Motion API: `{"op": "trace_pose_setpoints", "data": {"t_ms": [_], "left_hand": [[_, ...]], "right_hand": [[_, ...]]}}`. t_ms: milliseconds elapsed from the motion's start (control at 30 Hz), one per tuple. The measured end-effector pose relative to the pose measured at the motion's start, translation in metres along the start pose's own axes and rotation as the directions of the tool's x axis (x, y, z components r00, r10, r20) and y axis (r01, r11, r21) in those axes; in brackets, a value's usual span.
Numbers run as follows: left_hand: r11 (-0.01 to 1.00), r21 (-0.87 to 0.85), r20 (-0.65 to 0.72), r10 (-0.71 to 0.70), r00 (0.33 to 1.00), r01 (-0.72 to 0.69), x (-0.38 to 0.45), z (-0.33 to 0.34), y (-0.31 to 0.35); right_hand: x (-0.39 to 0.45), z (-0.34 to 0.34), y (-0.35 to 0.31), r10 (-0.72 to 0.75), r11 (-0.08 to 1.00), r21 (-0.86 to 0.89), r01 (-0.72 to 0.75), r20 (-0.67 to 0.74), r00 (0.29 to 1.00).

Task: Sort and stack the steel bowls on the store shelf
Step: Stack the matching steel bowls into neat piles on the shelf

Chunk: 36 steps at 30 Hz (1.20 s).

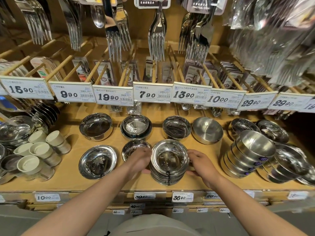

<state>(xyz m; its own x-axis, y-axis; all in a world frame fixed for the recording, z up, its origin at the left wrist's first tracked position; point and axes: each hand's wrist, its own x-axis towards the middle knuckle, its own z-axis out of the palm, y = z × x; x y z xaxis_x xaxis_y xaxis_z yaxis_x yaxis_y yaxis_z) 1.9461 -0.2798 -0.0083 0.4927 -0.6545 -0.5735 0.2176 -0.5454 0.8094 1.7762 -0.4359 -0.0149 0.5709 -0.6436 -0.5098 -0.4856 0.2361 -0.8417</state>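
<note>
Your two bare forearms reach up from the bottom edge toward the tan wooden shelf [71, 181]. Your left hand [139, 161] and right hand [202, 163] curl around opposite sides of a stack of shiny round steel bowls [169, 161] at the shelf's front middle; your fingertips on its far side are hidden. A small shiny steel bowl [133, 148] sits just behind your left hand, partly covered by it. A wide shallow steel bowl [98, 161] lies to the left, with bare shelf between it and the stack. At right, a leaning stack of brushed steel bowls [248, 155] carries blue labels too small to read. White price tags [113, 97] read 19.90, 7.90 and 13.90.
</note>
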Motion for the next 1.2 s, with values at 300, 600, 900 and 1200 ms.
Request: {"op": "trace_pose_setpoints", "data": {"t_ms": [300, 600, 900, 1200], "left_hand": [[0.991, -0.131, 0.013, -0.029, 0.999, 0.03, -0.002, 0.001, -0.006], [0.993, -0.114, 0.009, -0.032, 0.999, 0.033, -0.003, 0.0, -0.004], [0.994, 0.088, -0.2, 0.08, 0.976, -0.063, 0.017, -0.03, 0.008], [0.998, 0.05, -0.389, -0.019, 0.921, 0.041, 0.019, -0.06, -0.008]], "right_hand": [[0.002, 0.001, 0.007, 0.002, 0.998, 0.057, -0.003, 0.009, 1.0], [0.007, 0.0, 0.011, -0.015, 0.997, 0.076, 0.015, 0.01, 1.0], [0.026, -0.022, -0.008, 0.022, 0.993, 0.114, -0.008, -0.125, 0.992], [0.09, -0.03, -0.027, 0.179, 0.948, 0.278, -0.156, -0.061, 0.982]]}}
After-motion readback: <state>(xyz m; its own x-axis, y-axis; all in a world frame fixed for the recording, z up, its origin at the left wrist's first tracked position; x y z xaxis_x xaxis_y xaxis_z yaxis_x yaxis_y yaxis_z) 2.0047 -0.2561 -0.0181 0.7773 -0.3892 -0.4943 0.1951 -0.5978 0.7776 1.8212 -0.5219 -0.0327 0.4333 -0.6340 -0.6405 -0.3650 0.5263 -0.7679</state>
